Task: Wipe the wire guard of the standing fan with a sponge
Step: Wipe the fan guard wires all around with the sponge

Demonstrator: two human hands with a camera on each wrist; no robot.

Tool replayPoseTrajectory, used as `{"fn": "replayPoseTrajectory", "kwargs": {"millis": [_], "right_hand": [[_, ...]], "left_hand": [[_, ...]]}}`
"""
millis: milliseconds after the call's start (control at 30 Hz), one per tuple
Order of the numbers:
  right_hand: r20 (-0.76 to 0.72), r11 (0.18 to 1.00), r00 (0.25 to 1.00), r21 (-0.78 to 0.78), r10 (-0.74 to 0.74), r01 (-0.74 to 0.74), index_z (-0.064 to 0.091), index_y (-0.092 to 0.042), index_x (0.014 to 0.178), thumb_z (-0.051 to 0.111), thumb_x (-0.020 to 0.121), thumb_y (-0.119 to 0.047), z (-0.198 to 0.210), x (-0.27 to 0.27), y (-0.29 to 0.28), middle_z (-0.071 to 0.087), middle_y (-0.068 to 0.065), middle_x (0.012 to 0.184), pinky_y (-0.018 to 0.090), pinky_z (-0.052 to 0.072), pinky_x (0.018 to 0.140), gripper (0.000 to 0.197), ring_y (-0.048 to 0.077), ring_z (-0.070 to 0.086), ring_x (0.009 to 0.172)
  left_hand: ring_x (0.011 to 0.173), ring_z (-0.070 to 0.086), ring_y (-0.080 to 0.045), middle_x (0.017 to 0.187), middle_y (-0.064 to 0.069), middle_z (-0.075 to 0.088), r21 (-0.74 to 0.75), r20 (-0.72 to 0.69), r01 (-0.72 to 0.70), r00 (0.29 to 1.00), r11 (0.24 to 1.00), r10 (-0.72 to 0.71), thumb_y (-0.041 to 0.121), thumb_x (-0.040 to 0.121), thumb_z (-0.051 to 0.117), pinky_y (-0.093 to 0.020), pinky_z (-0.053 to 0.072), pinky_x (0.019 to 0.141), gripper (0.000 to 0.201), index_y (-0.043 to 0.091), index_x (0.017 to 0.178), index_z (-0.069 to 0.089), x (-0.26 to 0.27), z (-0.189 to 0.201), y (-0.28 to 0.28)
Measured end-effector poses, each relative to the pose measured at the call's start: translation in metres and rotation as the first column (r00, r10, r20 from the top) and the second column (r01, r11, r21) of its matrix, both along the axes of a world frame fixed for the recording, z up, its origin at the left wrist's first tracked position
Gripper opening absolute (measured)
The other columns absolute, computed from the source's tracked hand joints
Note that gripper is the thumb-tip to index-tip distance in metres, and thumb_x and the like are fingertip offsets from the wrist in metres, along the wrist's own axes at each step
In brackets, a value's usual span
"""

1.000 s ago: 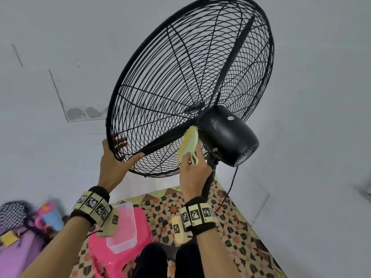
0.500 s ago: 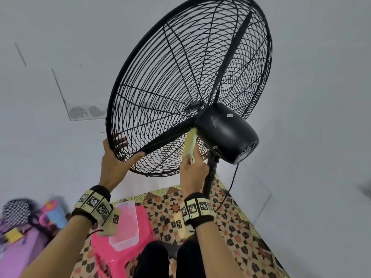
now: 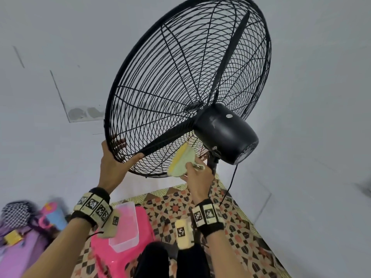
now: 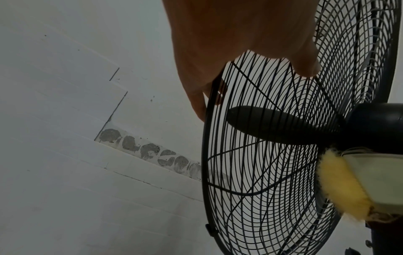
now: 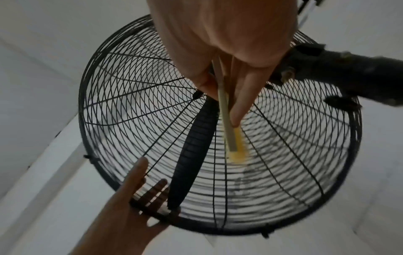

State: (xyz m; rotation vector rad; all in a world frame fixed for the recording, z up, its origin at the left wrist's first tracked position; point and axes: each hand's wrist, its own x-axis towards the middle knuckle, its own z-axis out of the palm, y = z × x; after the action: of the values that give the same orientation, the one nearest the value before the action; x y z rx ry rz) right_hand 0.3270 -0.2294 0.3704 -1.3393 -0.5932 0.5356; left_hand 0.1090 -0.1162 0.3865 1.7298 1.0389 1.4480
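1. Now your right hand pinches the sponge against the wire guard, under the motor housing.
2. Your left hand grips the lower rim, so the unwiped wires lie above.

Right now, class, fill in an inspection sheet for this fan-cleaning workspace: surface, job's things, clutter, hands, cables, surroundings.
Surface: patterned floor mat under the fan.
Job's things: black wire guard, tilted; yellow sponge against its rear wires below the motor housing.
Clutter: pink stool carrying a clear plastic tub; blurred bags at far left.
Hands: left hand grips the guard's lower rim; right hand holds the sponge.
Cables: black power cord hangs from the motor.
Surroundings: white walls, patched strip on the left.
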Motion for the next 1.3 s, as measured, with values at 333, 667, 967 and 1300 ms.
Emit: {"fn": "replayPoseTrajectory", "kwargs": {"millis": [333,667,967,1300], "right_hand": [[-0.082,0.992,0.997,0.128,0.000,0.011,0.056,-0.011,0.146,0.067,0.098,-0.009,-0.003,-0.008,0.000,0.069,0.010,0.121,0.038,0.065,0.078,0.049,0.015,0.070,0.104],[-0.157,0.987,0.984,0.151,0.079,-0.055,0.058,-0.010,0.143,0.066,0.099,-0.008,-0.008,-0.009,-0.004,0.068,0.015,0.126,0.036,0.064,0.080,0.044,0.020,0.069,0.110],[-0.217,0.978,0.976,0.207,0.009,0.038,0.065,-0.013,0.125,0.059,0.105,-0.018,-0.008,-0.023,-0.005,0.065,0.003,0.118,0.031,0.064,0.076,0.021,0.009,0.070,0.095],[-0.203,0.968,0.979,0.241,-0.021,0.071,0.060,-0.019,0.142,0.065,0.102,-0.019,-0.017,-0.022,-0.013,0.069,0.008,0.128,0.029,0.063,0.075,0.040,0.017,0.077,0.094]], "left_hand": [[0.124,0.061,-0.010,0.135,0.006,0.062,-0.010,0.006,-0.003,1.000,1.000,0.004,0.073,0.058,0.087,-0.038,0.049,0.107,0.108,0.030,0.142,0.035,0.000,-0.001,-0.001],[0.128,0.059,-0.011,0.137,0.009,0.061,-0.036,0.066,-0.029,0.997,0.999,0.031,0.068,0.061,0.089,-0.047,0.047,0.113,0.101,0.032,0.141,0.039,0.006,-0.009,-0.001],[0.127,0.058,-0.011,0.133,0.012,0.061,-0.033,0.072,-0.048,0.996,0.998,0.051,0.066,0.063,0.089,-0.047,0.047,0.112,0.098,0.028,0.140,0.042,0.009,-0.011,-0.004],[0.127,0.057,-0.011,0.135,0.009,0.060,-0.027,0.063,-0.048,0.997,0.999,0.049,0.068,0.064,0.087,-0.043,0.046,0.113,0.100,0.026,0.142,0.040,0.011,-0.012,-0.006]]}}
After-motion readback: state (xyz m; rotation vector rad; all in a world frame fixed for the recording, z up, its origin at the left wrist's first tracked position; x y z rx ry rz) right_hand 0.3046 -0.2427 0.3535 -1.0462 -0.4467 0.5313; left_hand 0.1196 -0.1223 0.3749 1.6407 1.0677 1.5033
